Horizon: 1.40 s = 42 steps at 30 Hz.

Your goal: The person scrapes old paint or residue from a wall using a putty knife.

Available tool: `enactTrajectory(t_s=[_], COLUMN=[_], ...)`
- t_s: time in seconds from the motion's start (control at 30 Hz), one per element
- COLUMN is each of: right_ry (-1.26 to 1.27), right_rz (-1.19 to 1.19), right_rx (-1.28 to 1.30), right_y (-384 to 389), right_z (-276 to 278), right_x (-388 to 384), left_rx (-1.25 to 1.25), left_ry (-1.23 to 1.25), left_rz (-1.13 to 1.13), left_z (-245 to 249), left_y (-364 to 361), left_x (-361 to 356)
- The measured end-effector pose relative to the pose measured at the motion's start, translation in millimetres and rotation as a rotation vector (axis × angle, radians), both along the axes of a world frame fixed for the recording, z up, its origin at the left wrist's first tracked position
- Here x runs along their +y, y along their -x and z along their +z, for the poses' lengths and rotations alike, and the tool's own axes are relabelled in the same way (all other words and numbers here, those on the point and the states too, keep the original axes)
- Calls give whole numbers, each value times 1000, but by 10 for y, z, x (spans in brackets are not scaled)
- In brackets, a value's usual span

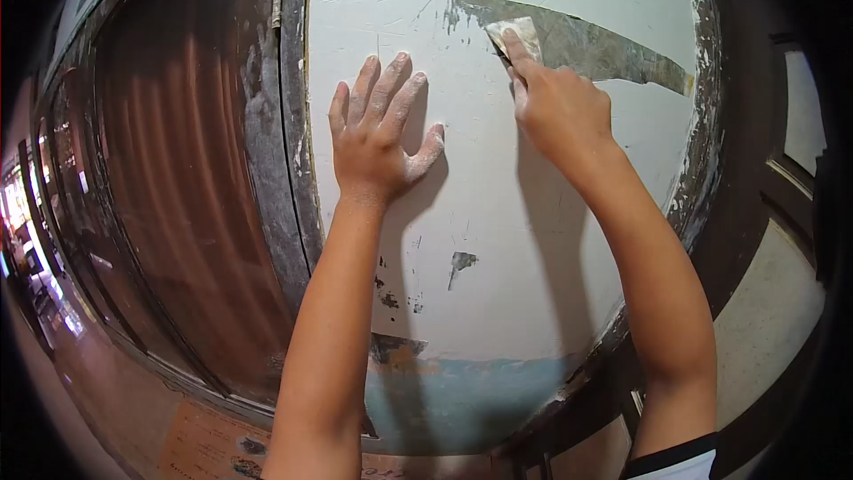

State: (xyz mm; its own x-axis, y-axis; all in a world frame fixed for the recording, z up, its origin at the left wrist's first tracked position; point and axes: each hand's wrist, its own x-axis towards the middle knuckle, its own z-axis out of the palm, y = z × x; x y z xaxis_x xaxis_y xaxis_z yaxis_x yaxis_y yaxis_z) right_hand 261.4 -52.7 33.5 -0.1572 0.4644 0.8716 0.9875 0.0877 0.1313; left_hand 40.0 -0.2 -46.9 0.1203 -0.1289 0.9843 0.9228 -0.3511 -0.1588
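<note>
My left hand (378,138) lies flat against a white-coated wall panel (480,169), fingers spread and dusted with white powder. Higher up and to the right, my right hand (564,102) grips a small flat scraper (526,34) smeared with white. The index finger presses along its face, and most of the lower part is hidden in the hand. The scraper touches the panel at a long grey bare patch (604,49) that runs toward the right edge. Smaller dark bare spots (463,260) show below, between my forearms.
Left of the panel is a dark wooden frame with a hinge (277,0), then a glazed door (169,169) with a brown curtain behind it. A blue-green band (471,391) crosses the panel's bottom. Dark panelled woodwork (755,258) stands at the right.
</note>
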Motion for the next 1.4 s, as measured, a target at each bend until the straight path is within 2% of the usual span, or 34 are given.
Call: enactTrajectory(t_s=[0.3,0.6,0.77,0.87,1.03,1.13,1.27,1.4], right_ry=[4,-7,-31,51,-8,-67,-6,-12], right_rz=[-75,20,-15,-62,-83,-12,-12,-47], right_rx=[-68,3,-52,-38,-62,-46,-22,-79], right_y=[-148,66,-58,-136,-90,59,88,-18], right_z=[-232,69,-80,-221,-183,-14,95,-43], right_x=[-95,-25,-85,-115,-76,-52,27,-88], left_rx=[-7,-3,-6,-12,-7,-8,-4,-6], left_ry=[-14,-13,12,-4,-34,-9,7,-5], left_rz=[-4,4,4,-5,-4,-4,-6,-16], left_z=[-2,4,-3,-2,6,0,-10,7], left_y=[11,8,14,12,6,3,25,34], left_x=[13,14,5,38,30,7,15,17])
